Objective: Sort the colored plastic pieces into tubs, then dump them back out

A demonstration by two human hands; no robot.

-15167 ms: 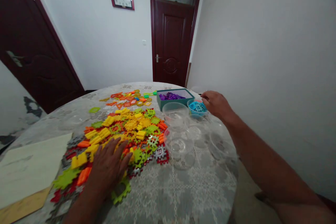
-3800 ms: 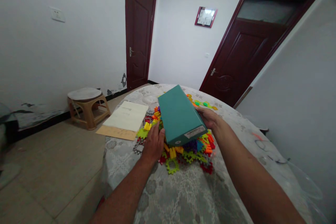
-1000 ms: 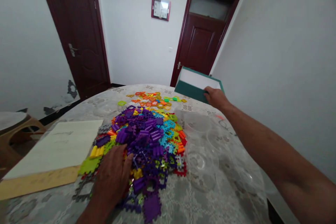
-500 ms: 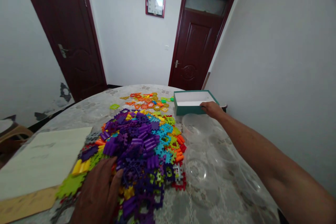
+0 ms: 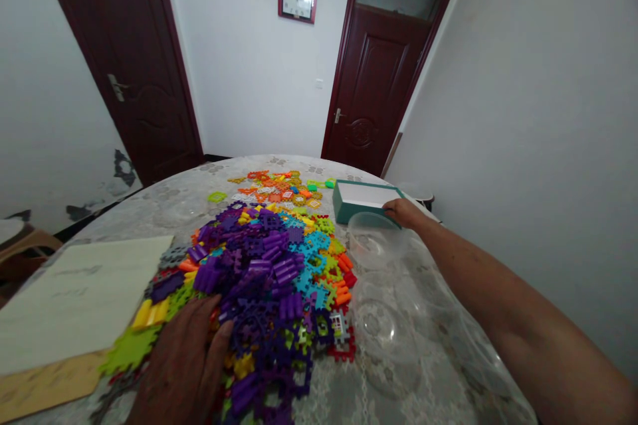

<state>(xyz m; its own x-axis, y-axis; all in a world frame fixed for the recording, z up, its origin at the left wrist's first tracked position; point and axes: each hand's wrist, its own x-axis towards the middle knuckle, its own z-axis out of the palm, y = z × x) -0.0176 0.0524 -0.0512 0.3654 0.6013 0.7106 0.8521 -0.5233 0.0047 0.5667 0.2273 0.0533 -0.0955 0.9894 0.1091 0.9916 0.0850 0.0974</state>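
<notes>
My right hand (image 5: 403, 212) reaches across the table and grips the near right edge of a green box (image 5: 349, 204) with a white inside. The box looks tilted toward me, its open side partly in view. Lower left, my left hand (image 5: 182, 362) lies on the near left side of a big heap of plastic building pieces (image 5: 259, 265), fingers stretched out. Purple pieces cover most of the heap, with blue, lime, orange, red and yellow ones around them. Just in front of the box stands a clear plastic bowl (image 5: 373, 242).
More clear bowls (image 5: 381, 332) stand along the right side of the table. Flat orange and yellow pieces (image 5: 279, 191) lie scattered behind the heap. On the left are a pale paper sheet (image 5: 84, 295) and a tan strip (image 5: 50, 385). A chair (image 5: 30, 246) stands beyond the left edge.
The green box has tipped and shifted slightly with my right hand on its edge. My left hand stays on the heap. The view has moved a little.
</notes>
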